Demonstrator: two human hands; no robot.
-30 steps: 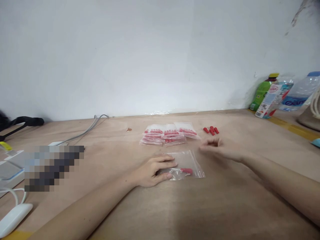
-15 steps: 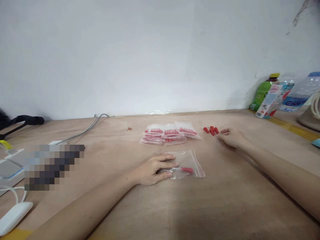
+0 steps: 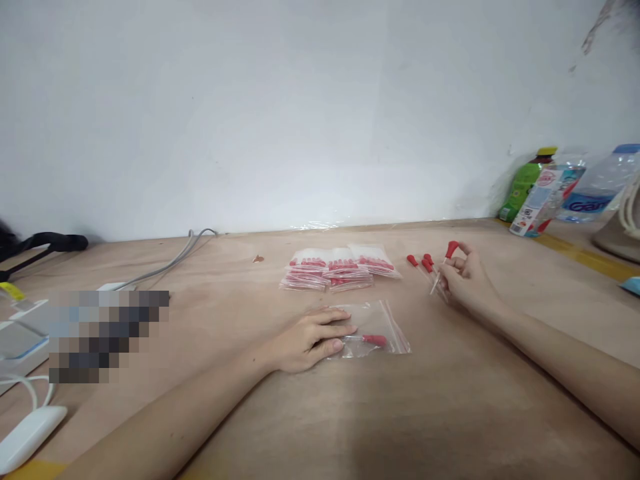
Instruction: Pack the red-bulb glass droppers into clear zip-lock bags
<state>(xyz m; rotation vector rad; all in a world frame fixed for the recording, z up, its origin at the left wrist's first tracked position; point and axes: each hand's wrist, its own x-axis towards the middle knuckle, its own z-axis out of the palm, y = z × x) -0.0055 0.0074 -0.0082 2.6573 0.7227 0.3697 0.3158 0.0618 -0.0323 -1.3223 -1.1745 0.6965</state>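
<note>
My left hand (image 3: 307, 343) lies flat with its fingers spread over the left part of a clear zip bag (image 3: 369, 315) on the table. Inside that bag is a dropper (image 3: 375, 341) with a red rubber bulb, its stem partly hidden beneath my fingers. To the right, my right hand (image 3: 467, 280) pinches another red-bulbed dropper (image 3: 451, 250), bulb up and stem slanting down to the left. Beside it, several loose droppers (image 3: 427, 264) rest on the wood, bulbs toward the wall.
Beyond the bag sit stacked zip bags (image 3: 345, 270) with red-bulbed contents. A green bottle (image 3: 525, 190), a carton (image 3: 543, 200) and a clear bottle (image 3: 595, 193) stand at the back right. Cables (image 3: 170, 261) and a white device (image 3: 33, 437) lie on the left.
My right hand has picked a dropper out of the loose group and raised it slightly. My left hand stays on the bag.
</note>
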